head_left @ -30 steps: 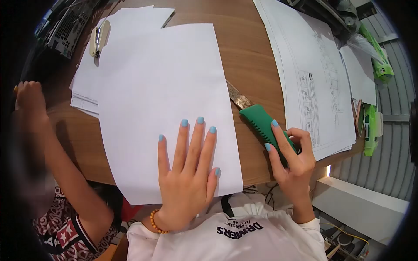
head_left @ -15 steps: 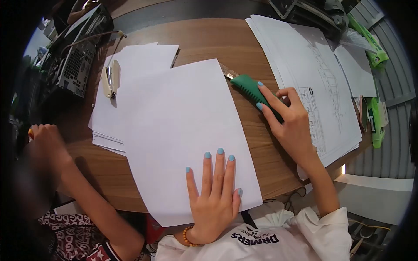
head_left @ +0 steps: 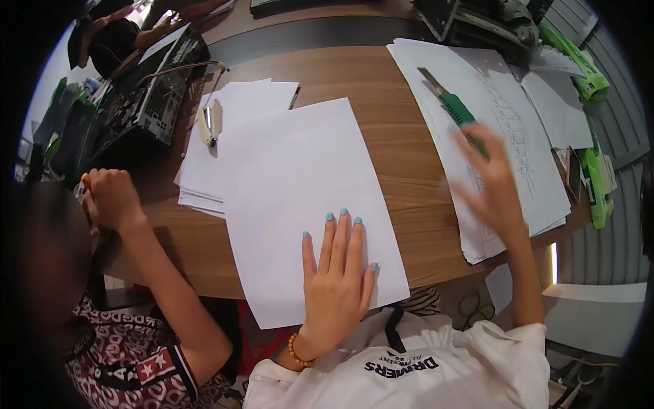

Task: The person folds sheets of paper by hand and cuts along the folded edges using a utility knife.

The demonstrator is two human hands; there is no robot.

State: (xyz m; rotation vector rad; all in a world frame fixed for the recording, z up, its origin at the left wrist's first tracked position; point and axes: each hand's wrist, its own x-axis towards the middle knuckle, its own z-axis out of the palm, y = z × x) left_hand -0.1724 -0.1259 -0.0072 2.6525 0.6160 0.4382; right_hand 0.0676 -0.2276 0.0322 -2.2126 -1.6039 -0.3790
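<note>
My left hand (head_left: pixel 334 296) lies flat with fingers spread on a blank white sheet of paper (head_left: pixel 306 163), near its lower right part. A green utility knife (head_left: pixel 456 108) with its blade out lies over the printed sheets (head_left: pixel 504 88) on the right, blade pointing away from me. Blurred by motion, my right hand (head_left: pixel 494 180) is at the handle's near end. Its thumb and fingers are spread apart, and the handle does not look gripped. Under the blank sheet's left side shows a stack of white paper (head_left: pixel 201 194), with a cream stapler (head_left: pixel 210 123) on it.
A black computer case (head_left: pixel 160 102) stands at the back left. Another person's hand (head_left: pixel 116 198) rests near the left table edge, holding something orange. Black equipment (head_left: pixel 470 24) and green packaging (head_left: pixel 579 75) sit at the back right. A phone-like object (head_left: pixel 573 175) lies at the right edge.
My right hand has carried the utility knife from the blank sheet's right edge to the printed sheets, and its fingers have spread. My left hand stays on the paper. The view has shifted.
</note>
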